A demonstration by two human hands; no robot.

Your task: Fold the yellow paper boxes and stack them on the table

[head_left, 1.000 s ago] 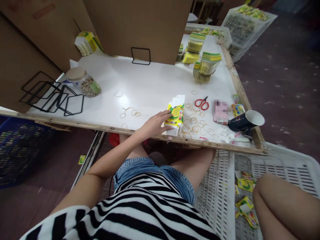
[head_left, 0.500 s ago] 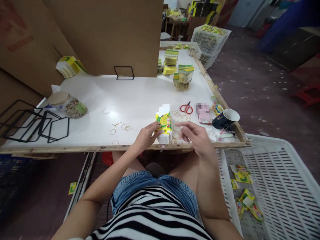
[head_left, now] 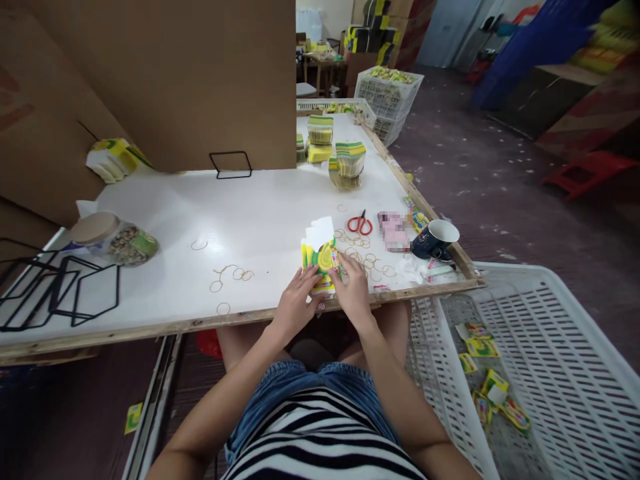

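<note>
Carton stack (head_left: 316, 237) partly covered by fingers (head_left: 306, 276); wire frames (head_left: 57, 287) cut off at table's (head_left: 165, 200) left edge; pink item (head_left: 393, 232) pixelated.

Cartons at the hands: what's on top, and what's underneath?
The left hand and right hand have fingers on the cartons; what lies directly beneath them is covered.

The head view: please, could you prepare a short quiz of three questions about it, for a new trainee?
1. What do the left hand and the right hand both touch?
2. True or false: the red-handled scissors lie on the white tabletop.
3. Which is nearer to the scissors: (a) the lidded jar or (b) the dark mug?

Key: 1. The yellow-green carton stack; 2. True; 3. (b).
</note>
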